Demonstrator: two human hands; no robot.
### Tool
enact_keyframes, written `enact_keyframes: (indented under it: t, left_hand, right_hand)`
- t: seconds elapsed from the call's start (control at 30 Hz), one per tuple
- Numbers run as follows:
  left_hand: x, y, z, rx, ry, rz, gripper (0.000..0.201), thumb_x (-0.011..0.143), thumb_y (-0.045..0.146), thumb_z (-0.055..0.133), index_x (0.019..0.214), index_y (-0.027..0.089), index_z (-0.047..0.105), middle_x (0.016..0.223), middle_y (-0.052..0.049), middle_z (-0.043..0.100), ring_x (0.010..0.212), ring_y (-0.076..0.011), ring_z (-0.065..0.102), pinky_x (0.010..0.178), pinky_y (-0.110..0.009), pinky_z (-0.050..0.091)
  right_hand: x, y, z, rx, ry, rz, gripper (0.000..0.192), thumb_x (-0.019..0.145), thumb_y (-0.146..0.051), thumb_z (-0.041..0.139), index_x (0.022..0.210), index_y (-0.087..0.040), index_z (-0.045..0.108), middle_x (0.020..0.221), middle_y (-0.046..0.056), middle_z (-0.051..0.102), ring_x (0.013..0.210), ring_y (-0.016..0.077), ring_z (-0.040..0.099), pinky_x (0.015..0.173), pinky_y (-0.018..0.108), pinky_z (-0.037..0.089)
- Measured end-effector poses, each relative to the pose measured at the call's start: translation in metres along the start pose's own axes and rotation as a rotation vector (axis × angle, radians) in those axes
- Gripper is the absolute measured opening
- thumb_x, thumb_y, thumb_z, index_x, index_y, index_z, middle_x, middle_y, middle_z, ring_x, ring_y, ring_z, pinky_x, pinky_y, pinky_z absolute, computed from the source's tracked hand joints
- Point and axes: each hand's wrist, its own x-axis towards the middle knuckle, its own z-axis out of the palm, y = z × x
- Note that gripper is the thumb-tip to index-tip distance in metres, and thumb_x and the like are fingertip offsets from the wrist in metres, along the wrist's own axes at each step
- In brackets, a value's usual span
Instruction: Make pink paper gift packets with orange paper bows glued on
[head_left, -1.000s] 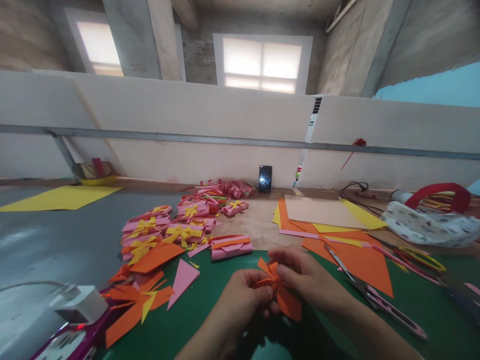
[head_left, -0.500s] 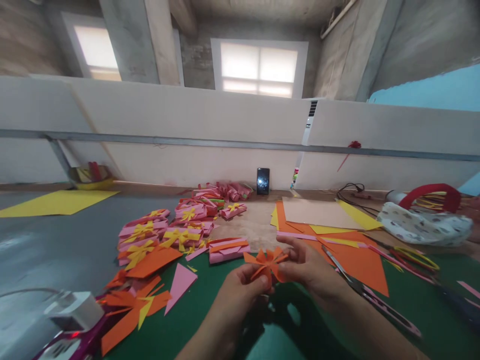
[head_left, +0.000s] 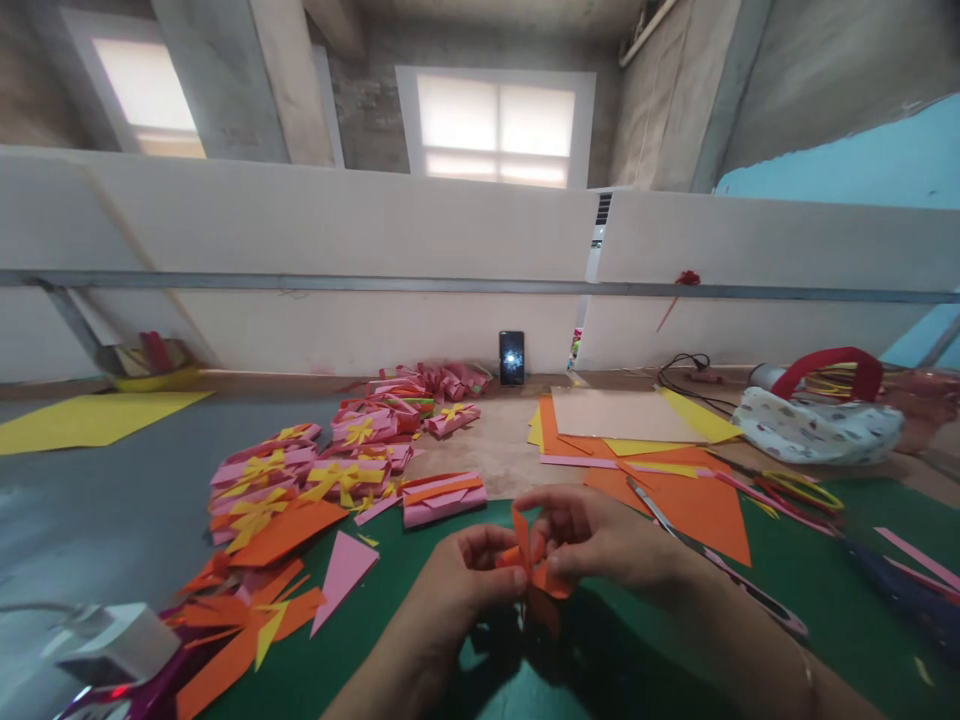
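Where green mat (head_left: 360,625) ends, wood tabletop (head_left: 495,440), bright window (head_left: 495,125)

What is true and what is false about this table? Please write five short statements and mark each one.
1. The left hand pinches an orange paper piece. True.
2. The right hand holds scissors. False: the right hand's fingers are at the orange paper piece.
3. A pink triangle lies left of both hands. True.
4. The phone lies flat. False: the phone stands upright.
5. The white charger is at the far right. False: the white charger is at the left.
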Motion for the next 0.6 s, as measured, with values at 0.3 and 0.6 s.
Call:
enact_keyframes:
  t: [0.3,0.6]
  left_hand:
    - [-0.0008,0.0011,-0.0001,0.045,-0.007,-0.061,0.035,0.05,0.028,0.079,0.077,0.011,0.064,0.062,-0.005,0.065,0.048,-0.0089,0.052,0.048,-0.019,0.033]
    - [-0.0036,0.0053,0.0041,0.012,0.17,0.084,0.027,0.055,0.03,0.075,0.07,0.015,0.059,0.053,0.002,0.058,0.044,-0.0067,0.046,0.046,-0.018,0.033]
  right_hand:
    - [0.0041,0.0028,-0.0024,-0.059,0.085,0.01,0.047,0.057,-0.003,0.059,0.102,-0.015,0.057,0.068,-0.004,0.061,0.056,0.008,0.055,0.055,0.022,0.043]
    - [0.0084,0.0019,-0.0085,-0.055,0.572,-0.131,0.037,0.076,-0.044,0.062,0.099,-0.015,0.058,0.082,0.003,0.063,0.065,0.0091,0.056,0.054,0.021,0.039]
